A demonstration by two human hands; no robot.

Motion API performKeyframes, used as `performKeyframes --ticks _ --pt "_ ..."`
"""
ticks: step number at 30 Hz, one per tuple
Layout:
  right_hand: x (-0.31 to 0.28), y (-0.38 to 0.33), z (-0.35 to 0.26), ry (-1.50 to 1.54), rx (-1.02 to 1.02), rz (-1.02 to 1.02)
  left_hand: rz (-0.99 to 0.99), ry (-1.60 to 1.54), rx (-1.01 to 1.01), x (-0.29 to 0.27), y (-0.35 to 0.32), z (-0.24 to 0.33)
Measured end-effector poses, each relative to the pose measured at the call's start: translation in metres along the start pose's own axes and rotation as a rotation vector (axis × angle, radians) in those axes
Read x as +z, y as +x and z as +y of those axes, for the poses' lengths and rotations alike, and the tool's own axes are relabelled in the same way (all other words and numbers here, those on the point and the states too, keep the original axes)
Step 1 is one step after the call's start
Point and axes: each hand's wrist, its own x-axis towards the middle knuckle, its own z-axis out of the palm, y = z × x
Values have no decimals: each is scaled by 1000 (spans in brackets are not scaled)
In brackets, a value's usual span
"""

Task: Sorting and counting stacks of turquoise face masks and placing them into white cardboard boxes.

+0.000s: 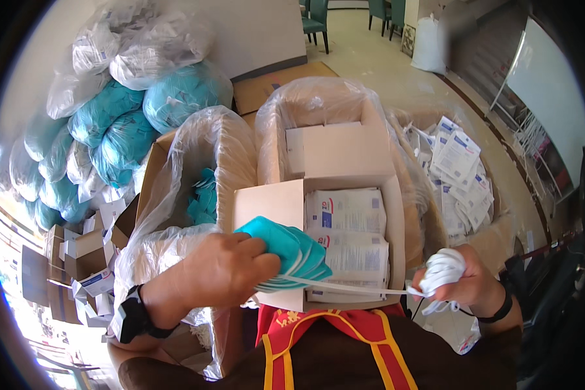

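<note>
My left hand (pixel 218 270) grips a stack of teal face masks (pixel 292 250), held above the near edge of a small open white carton (pixel 266 205). White elastic straps (pixel 344 286) run taut from the masks to my right hand (pixel 465 279), which is closed on a bunched wad of white straps (pixel 443 268). Inside the small carton lie flat white sealed packets (pixel 348 234) with blue and red print. A black watch sits on my left wrist and a dark band on my right.
A plastic-lined cardboard box (pixel 175 169) holding loose teal masks stands at left. A larger lined box (pixel 325 104) lies behind the carton. White packets (pixel 458 169) fill a bin at right. Bagged teal goods (pixel 117 123) pile up far left, small white boxes (pixel 84 253) below them.
</note>
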Motion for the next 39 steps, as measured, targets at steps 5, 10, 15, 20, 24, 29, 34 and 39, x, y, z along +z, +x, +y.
performKeyframes --ticks 5,10,15,20,24,29,34,39 --pt "-55 -28 -1 100 -165 521 186 382 -356 -14 -47 -41" --pt "-29 40 23 30 -117 227 534 59 -404 9 14 -18" --pt "1 102 41 216 -223 65 794 -782 -498 55 58 3" --pt "15 122 39 340 -279 19 800 -1393 -395 70 92 34" --pt "-11 129 41 304 -306 -1 422 -940 -22 50 59 3" --pt "-17 131 37 349 -235 -86 792 407 126 17 71 -2" --pt "17 131 35 463 -180 -27 553 492 224 3 92 6" --pt "-3 111 94 605 85 -150 526 462 132 -1 92 -10"
